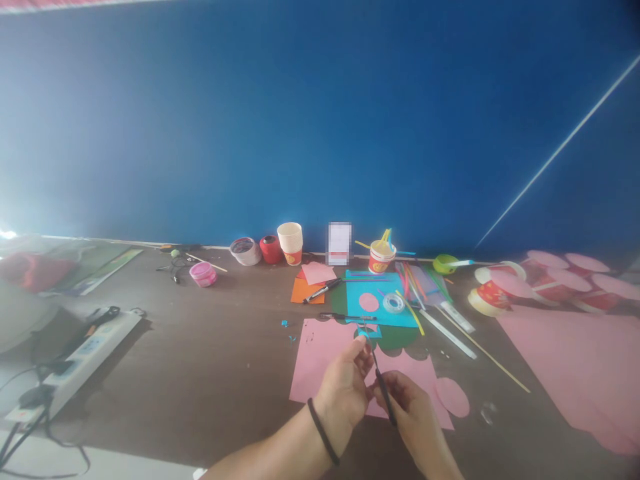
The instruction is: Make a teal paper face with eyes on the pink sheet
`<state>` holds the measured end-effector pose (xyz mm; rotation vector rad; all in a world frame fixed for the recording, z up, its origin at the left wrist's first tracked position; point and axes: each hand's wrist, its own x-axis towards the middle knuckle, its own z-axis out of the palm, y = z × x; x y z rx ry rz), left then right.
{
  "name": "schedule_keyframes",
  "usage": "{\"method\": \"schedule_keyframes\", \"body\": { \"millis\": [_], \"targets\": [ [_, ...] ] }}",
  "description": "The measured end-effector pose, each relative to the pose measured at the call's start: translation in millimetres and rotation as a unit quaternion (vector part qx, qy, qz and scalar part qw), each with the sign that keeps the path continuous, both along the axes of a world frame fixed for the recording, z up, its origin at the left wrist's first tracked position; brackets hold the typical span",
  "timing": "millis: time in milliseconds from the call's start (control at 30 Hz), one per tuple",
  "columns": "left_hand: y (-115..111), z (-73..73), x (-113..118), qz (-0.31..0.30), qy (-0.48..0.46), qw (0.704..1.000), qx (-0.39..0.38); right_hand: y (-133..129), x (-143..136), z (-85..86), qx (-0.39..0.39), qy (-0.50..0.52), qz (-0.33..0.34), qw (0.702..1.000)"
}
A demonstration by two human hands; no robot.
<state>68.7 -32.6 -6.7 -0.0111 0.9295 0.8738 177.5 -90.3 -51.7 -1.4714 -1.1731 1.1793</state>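
My left hand [347,383], with a dark band at the wrist, is closed with its thumb and fingers pinching a small blue piece of paper [362,337]. In my right hand [410,403] are dark-handled scissors [385,393], their blades pointing away from me beside the blue piece. Whether the blades are touching it is too small to tell. Both hands are above a pink paper sheet [313,363] with scalloped cut-outs along its far edge. A pink paper circle [453,397] lies to the right, partly over that sheet.
Beyond the hands lie a pen [347,317], a blue sheet [357,287] and a tape roll [393,303]. Paper cups [291,240] stand by the blue wall. Rightward are a wooden stick [500,367] and a large pink sheet [575,373]; leftward, a power strip [93,350].
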Motion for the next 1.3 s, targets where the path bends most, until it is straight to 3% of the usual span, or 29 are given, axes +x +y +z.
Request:
{"method": "schedule_keyframes", "body": {
  "millis": [467,800,1300],
  "targets": [
    [-1,-1.9,0,-0.004,0.001,1.0,-0.002,-2,0,2.1,-0.015,0.011,-0.003,1.0],
    [-1,10.2,0,-0.007,0.011,1.0,0.004,-1,1,0.1,-0.012,0.018,-0.004,1.0],
    [-2,8.8,0,0.001,0.013,1.0,-0.008,-1,2,2.1,-0.012,0.019,-0.001,1.0]
  ]
}}
